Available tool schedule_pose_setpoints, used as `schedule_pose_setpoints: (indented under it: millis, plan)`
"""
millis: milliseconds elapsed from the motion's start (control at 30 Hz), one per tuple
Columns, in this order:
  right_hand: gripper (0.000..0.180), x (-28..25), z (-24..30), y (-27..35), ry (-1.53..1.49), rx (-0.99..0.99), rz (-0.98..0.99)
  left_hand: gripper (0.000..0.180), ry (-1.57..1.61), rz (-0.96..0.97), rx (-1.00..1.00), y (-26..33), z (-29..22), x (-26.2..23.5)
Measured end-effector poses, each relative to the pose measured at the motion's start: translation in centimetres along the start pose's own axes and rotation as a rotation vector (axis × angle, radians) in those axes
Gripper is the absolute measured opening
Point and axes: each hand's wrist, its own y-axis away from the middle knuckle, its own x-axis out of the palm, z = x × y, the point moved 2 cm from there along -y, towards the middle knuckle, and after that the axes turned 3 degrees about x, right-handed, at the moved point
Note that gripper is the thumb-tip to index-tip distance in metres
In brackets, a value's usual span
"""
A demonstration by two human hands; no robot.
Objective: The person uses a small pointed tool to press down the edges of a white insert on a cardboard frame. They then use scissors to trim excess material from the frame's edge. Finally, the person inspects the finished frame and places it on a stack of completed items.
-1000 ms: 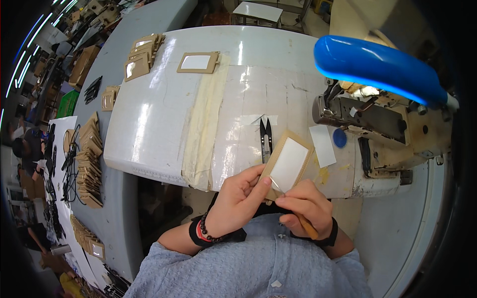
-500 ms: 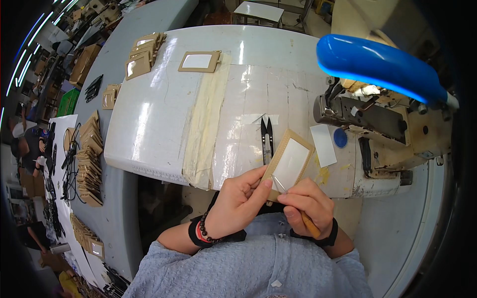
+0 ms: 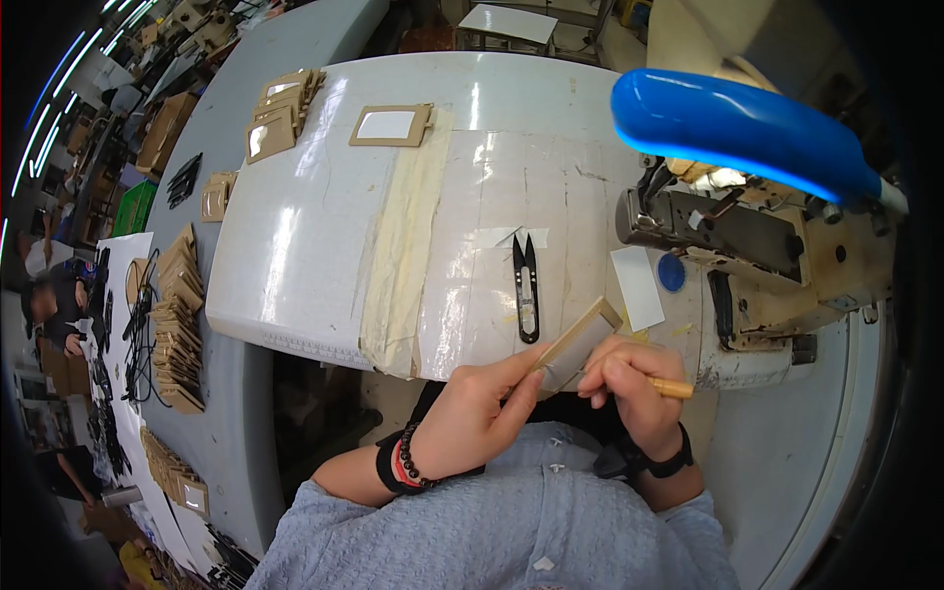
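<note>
That tan card frame (image 3: 578,339) is pinched edge-on in the left hand (image 3: 472,413) above the table's near edge while the right hand (image 3: 629,388) grips a wooden-handled tool (image 3: 671,388) against it, so honestly a slip could gouge the card or a fingertip.

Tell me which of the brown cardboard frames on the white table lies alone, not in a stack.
The frame with the white window near the far edge, beside the beige tape strip. The other frames are piled at the far left corner.

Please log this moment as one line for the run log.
left hand: holds tan card | right hand: grips wooden-handled tool at card | snips: on table, untouched | sewing machine: right
</note>
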Motion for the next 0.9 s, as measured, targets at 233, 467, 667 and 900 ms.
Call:
schedule_pose_setpoints:
  millis: [233,467,667,900]
  plan:
    - [0.012,1.6,-0.6,0.0,0.389,-0.515,-0.01,0.032,0.235,0.0,-0.116,0.2,0.8,0.3]
    - [0.019,2.7,-1.2,0.4,0.914,-0.912,0.016,0.034,0.466,-0.019,-0.13,0.0,0.1,0.4]
    - [0.009,2.8,-1.3,-0.1,0.766,-0.769,0.008,0.034,0.386,-0.046,-0.104,0.0,0.9,0.3]
    - [0.032,0.4,-0.5,0.5,0.412,-0.574,-0.091,0.035,0.522,-0.037,-0.259,-0.2,1.1,-0.5]
